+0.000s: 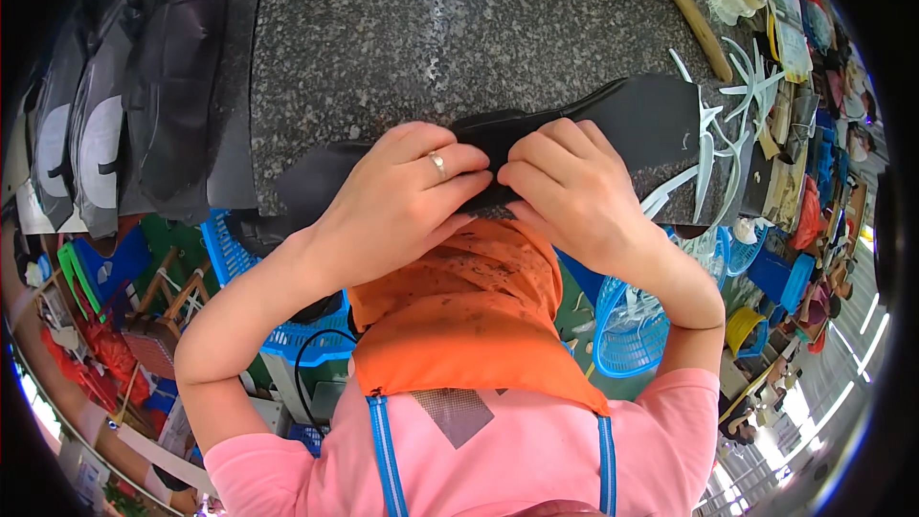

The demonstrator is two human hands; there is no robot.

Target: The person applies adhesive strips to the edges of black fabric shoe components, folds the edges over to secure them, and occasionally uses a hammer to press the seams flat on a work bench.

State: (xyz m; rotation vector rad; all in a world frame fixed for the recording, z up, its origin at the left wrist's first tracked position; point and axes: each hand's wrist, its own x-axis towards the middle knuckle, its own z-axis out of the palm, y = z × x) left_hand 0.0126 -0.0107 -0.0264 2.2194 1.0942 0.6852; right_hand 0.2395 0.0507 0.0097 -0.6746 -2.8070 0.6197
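Observation:
A long black leather-like piece lies across the near edge of a speckled dark stone slab. Its right end is broad and flat, while a raised fold or seam runs along its middle. My left hand, with a ring on one finger, has its fingers bent and closed on the piece's near edge. Close beside it, my right hand pinches the same edge with curled fingers. The fingertips nearly meet, and they hide the part of the piece under them. An orange apron hangs just below both hands.
More black pieces are stacked left of the slab, some with pale grey patches. Pale thin strips lie in a tangle at the right edge. A wooden-handled hammer rests at the far right. Blue plastic baskets stand below the bench.

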